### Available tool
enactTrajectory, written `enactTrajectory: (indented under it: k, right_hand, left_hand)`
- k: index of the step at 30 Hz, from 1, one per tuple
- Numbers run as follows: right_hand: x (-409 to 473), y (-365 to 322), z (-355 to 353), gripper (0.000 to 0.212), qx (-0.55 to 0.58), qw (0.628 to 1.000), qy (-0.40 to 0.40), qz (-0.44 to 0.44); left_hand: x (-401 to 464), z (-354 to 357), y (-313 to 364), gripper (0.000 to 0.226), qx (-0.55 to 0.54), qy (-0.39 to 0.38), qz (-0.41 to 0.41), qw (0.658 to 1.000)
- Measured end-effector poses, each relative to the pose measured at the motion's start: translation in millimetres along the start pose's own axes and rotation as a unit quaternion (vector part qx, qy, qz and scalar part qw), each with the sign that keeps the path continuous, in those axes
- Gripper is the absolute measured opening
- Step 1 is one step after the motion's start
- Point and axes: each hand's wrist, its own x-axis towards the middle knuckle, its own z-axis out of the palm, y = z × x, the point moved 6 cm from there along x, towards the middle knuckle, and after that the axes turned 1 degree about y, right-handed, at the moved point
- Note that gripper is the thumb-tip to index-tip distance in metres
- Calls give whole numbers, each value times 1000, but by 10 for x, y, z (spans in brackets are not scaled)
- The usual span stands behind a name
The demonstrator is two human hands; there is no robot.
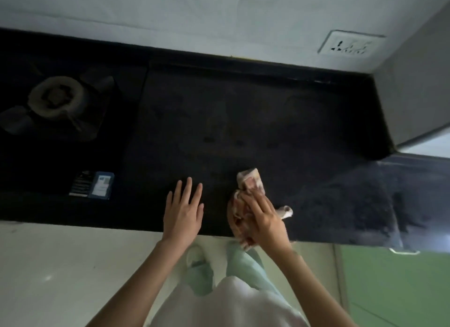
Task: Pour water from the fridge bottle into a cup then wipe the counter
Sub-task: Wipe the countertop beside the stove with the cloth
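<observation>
A crumpled pinkish-white cloth [248,180] lies on the dark stone counter [243,112] close to its front edge. My right hand [264,220] lies on top of the cloth with its fingers bent over it, pressing it onto the counter. My left hand [183,211] rests flat on the counter just left of the cloth, fingers straight and spread. No bottle or cup shows in this view.
A gas stove with a burner [54,100] sits at the left of the counter, with a blue label [101,185] on its front. A wall socket [350,45] is at the back right. A grey appliance side [418,88] bounds the counter's right end.
</observation>
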Motion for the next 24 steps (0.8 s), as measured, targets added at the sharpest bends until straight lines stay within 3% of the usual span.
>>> enactTrajectory:
  k: [4, 8, 13, 17, 20, 24]
  right_hand:
    - [-325, 587, -345, 54, -10, 989, 62, 134]
    - [172, 913, -393, 52, -22, 964, 91, 250]
    - [639, 220, 28, 54, -12, 986, 48, 156]
    - [121, -274, 206, 57, 2, 998, 20, 63]
    - [-389, -56, -30, 57, 26, 995, 52, 80]
    - [-636, 837, -568, 48, 2, 973, 114, 199]
  left_hand:
    - [-17, -5, -20, 52, -3, -1, 15, 1000]
    - [1, -19, -21, 52, -10, -10, 20, 1000]
    - [-2, -20, -26, 53, -7, -12, 26, 1000]
    - [-9, -10, -50, 52, -5, -19, 40, 999]
    - [6, -2, -60, 51, -2, -16, 41, 999]
    - [10, 12, -67, 51, -1, -10, 46, 999]
